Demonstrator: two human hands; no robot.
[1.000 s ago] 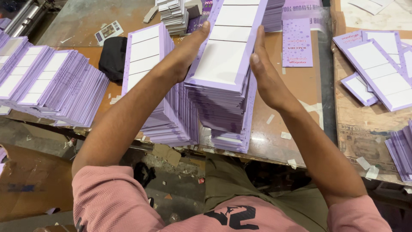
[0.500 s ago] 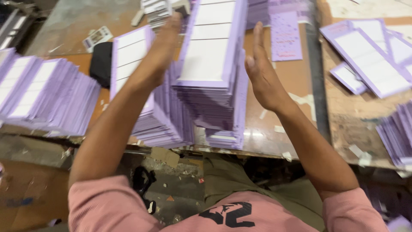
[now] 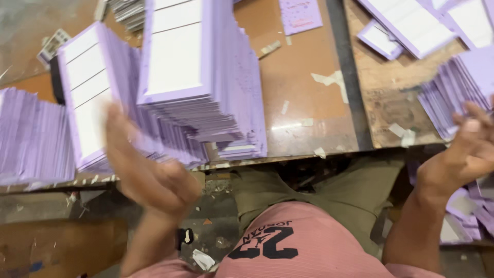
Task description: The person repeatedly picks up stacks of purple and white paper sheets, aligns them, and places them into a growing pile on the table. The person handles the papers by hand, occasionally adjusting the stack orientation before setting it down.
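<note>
Workbench of worn brown board [image 3: 303, 103] carries your material: a tall stack of lilac-edged white rectangular cards [image 3: 198, 77] at centre, a leaning stack of the same cards [image 3: 85, 98] just left of it, and a fanned pile of lilac cards [image 3: 463, 82] at the right edge. Your left hand [image 3: 149, 175], blurred, hangs below the leaning stack, fingers spread, empty. Your right hand [image 3: 465, 149] touches the fanned pile, fingers loosely open.
</note>
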